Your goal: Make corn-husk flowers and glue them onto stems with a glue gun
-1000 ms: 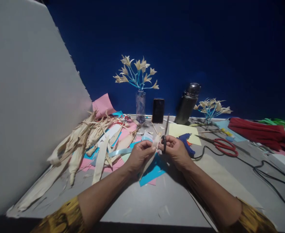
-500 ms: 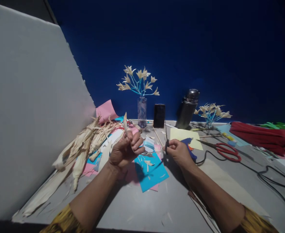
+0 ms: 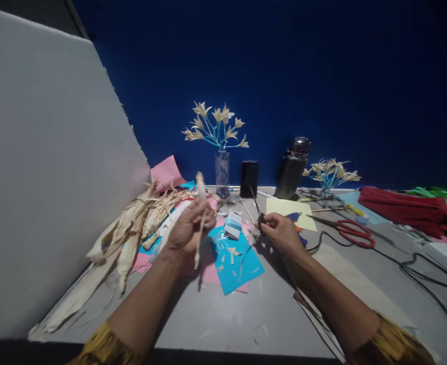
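My left hand (image 3: 187, 228) is closed around a narrow pale corn husk strip (image 3: 201, 185). One end of the strip stands up above my fingers and the other hangs below them. In my right hand (image 3: 282, 234) is a small pair of scissors with black handles (image 3: 261, 221), blades pointing up and away from me. The scissors and the strip are apart. Between my hands, a blue paper sheet (image 3: 242, 276) carries several husk scraps. Just behind those scraps is a small white and light blue box (image 3: 233, 226).
Dried corn husks (image 3: 126, 243) are heaped at left. A glass vase (image 3: 222, 175) of husk flowers, a phone (image 3: 249, 178) and a flask (image 3: 294, 170) stand along the back. Red-handled scissors (image 3: 354, 234), a black cable (image 3: 408, 268) and red cloth (image 3: 406, 210) lie at right.
My left hand has turned, so the husk strip now shows above and below my fingers. The scissors in my right hand have tilted slightly to the left.
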### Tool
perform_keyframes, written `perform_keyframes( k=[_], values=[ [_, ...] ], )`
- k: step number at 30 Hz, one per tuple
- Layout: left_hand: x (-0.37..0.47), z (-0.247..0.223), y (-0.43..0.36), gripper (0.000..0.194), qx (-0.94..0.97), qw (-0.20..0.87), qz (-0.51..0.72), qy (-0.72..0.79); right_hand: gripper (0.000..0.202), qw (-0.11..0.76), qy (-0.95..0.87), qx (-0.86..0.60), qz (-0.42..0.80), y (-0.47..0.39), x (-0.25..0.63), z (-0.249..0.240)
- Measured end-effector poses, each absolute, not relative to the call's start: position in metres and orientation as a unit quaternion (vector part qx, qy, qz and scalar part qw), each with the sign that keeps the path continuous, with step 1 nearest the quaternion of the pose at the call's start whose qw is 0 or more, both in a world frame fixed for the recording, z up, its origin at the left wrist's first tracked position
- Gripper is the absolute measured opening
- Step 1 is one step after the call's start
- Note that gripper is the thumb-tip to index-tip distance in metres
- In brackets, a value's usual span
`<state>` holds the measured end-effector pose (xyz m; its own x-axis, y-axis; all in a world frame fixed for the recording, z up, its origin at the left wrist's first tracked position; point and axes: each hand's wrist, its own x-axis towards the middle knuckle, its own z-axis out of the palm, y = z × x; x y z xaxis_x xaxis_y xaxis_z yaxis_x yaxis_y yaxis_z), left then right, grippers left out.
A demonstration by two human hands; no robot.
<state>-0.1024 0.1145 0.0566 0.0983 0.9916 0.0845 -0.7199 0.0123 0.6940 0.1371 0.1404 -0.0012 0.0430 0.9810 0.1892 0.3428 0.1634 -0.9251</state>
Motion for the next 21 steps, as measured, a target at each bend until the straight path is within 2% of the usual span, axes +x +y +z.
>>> perform_keyframes(
  k=[2, 5, 9, 15, 21],
  values=[
    [-0.091, 0.041, 0.117, 0.023, 0.332, 0.670, 0.584, 0.315, 0.026, 0.480, -0.586, -0.542, 0.363, 0.138, 0.138, 0.003],
    [-0.078, 0.024, 0.118, 0.025, 0.338, 0.648, 0.575, 0.367, 0.037, 0.492, -0.563, -0.500, 0.437, 0.134, 0.138, 0.006],
    [-0.071, 0.018, 0.113, 0.027, 0.354, 0.620, 0.586, 0.382, 0.044, 0.401, -0.564, -0.438, 0.574, 0.124, 0.128, 0.001],
    [-0.063, 0.023, 0.106, 0.031, 0.395, 0.585, 0.608, 0.362, 0.053, 0.342, -0.587, -0.423, 0.600, 0.107, 0.113, 0.007],
    [-0.060, 0.025, 0.103, 0.034, 0.392, 0.571, 0.615, 0.377, 0.049, 0.345, -0.599, -0.403, 0.599, 0.103, 0.111, 0.008]
  ],
)
